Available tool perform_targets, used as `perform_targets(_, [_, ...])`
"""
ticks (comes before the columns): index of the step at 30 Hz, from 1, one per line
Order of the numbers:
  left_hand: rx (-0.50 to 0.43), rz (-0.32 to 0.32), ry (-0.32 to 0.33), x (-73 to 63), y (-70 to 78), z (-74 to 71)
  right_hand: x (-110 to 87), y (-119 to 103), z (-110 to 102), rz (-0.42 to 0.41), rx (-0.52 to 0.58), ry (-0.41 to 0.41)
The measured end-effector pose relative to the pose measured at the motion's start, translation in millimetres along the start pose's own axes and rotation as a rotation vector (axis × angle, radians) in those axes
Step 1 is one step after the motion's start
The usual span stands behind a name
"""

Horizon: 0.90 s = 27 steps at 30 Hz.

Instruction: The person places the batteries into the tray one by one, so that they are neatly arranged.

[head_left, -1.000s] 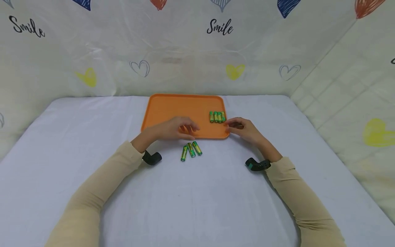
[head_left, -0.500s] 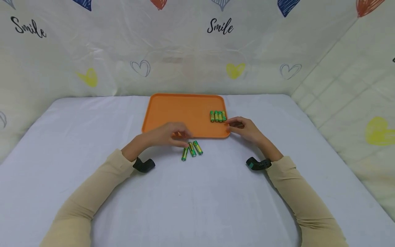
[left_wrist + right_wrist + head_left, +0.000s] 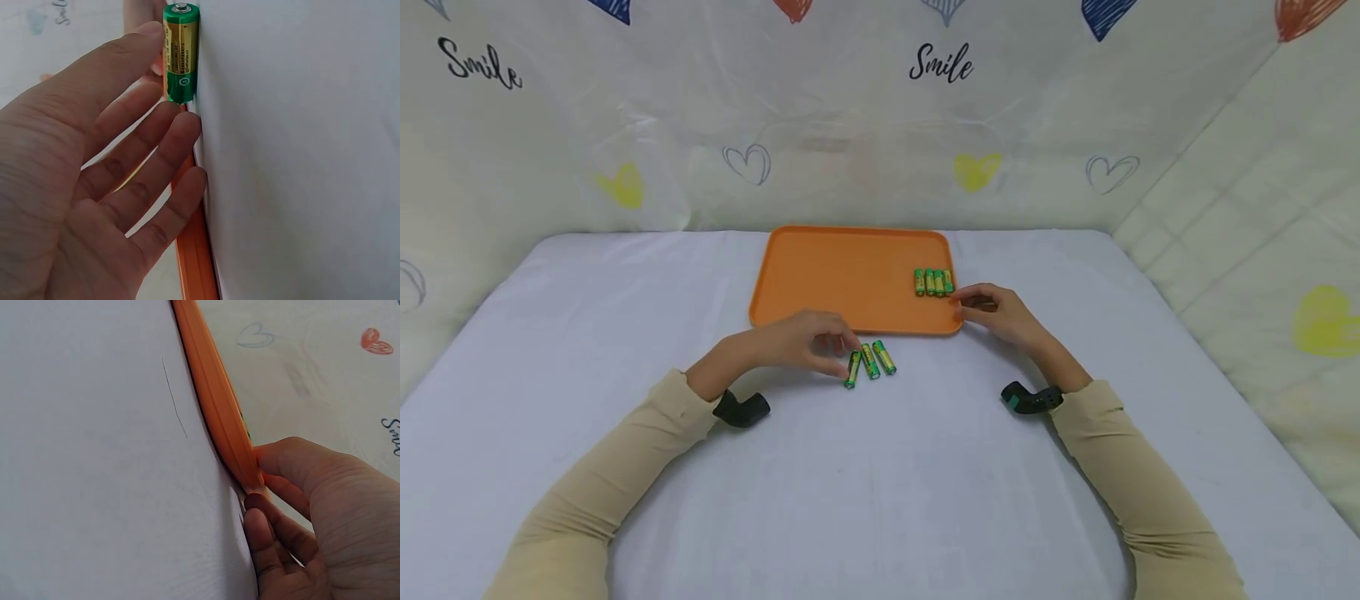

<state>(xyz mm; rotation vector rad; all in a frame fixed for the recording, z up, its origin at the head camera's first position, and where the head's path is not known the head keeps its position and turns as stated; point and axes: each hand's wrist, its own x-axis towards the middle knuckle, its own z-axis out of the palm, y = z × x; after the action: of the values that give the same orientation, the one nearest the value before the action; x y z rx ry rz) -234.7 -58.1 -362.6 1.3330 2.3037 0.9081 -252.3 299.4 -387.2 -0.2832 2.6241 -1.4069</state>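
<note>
My left hand (image 3: 801, 340) is at the leftmost of three green-and-gold batteries lying on the white cloth; its thumb and index finger pinch this battery (image 3: 181, 56). Its other fingers spread loosely in the left wrist view. Just right of it lie the middle battery (image 3: 870, 361) and the right battery (image 3: 884, 357), both slanted. My right hand (image 3: 996, 310) grips the near right corner of the orange tray (image 3: 835, 279), thumb against the rim in the right wrist view. Several more batteries (image 3: 929, 282) stand side by side in a row at the tray's right side.
A white cloth (image 3: 865, 483) covers the table around the tray. Behind it hangs a pale sheet (image 3: 850, 108) printed with hearts and words. Each wrist carries a black camera mount, the left mount (image 3: 742, 410) and the right mount (image 3: 1032, 397).
My left hand has moved back from over the tray's front edge, left and nearer, down to the leftmost battery. My right hand has stayed at the tray's corner.
</note>
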Motion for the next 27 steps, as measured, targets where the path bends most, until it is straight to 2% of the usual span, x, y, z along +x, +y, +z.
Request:
perform_targets(14, [0.071,0.002,0.003,2.1,-2.8,5.6,0.6,0.4,0.7,-0.025,0.004,0.003])
perform_targets(27, [0.077,-0.009,0.003,1.4,-2.4,6.6,0.4,0.8,1.0,-0.023,0.003,0.007])
